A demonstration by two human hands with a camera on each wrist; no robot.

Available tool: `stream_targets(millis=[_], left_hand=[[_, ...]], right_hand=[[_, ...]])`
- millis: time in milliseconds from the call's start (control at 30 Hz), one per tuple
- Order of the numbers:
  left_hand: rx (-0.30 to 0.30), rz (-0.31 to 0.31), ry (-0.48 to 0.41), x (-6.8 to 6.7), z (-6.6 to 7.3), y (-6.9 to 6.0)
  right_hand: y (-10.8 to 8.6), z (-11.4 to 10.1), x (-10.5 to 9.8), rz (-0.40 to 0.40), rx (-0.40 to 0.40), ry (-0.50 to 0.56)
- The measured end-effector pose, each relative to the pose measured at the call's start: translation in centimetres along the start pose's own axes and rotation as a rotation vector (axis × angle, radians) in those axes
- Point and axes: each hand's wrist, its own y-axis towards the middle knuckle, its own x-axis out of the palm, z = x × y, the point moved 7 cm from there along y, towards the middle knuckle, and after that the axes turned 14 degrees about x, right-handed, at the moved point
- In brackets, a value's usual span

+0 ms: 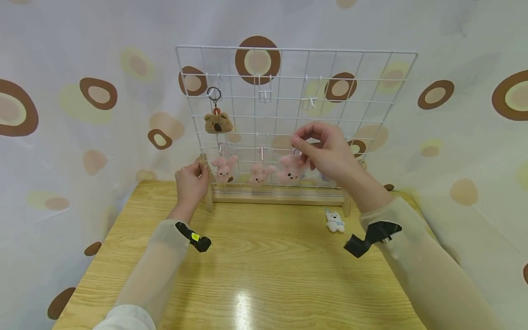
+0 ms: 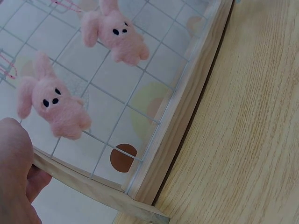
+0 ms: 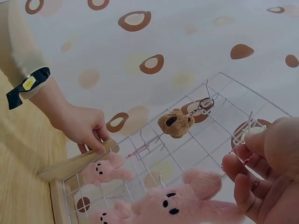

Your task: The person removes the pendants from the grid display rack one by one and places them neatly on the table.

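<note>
Pink plush bunny (image 1: 290, 170) mid-frame in head view, in front of wire grid (image 1: 297, 49). Likely light, soft, squashy, not fragile; best taken by its bead chain (image 3: 223, 164). Ears upward, face outward, long axis roughly upright. Hands: right hand (image 1: 330, 151) pinching chain, left hand (image 1: 192, 181) gripping wooden post (image 1: 209, 197).

Farthest back, the head camera looks forward and down across the tabletop (image 1: 255, 256) to the whole wire rack (image 1: 278, 200). The left wrist camera (image 1: 201, 243) sits close, its view tilted, facing the rack's lower left. The right wrist camera (image 1: 358, 246) looks leftward across the rack, right hand (image 3: 280, 163) near, left hand (image 3: 84, 127) far. Both wrist views share the leftmost pink rabbit (image 2: 58, 107).
</note>
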Motion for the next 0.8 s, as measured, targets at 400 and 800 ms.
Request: stream_targets(millis=[400, 800], left_hand=[[0.003, -0.003, -0.001, 0.1, 0.2, 0.0], [0.008, -0.009, 0.012, 0.1, 0.1, -0.2]], right_hand=[[-1.7, 2.9, -1.2, -0.017, 0.028, -0.032], [-2.8, 5.5, -1.9, -0.024, 0.053, -0.056]])
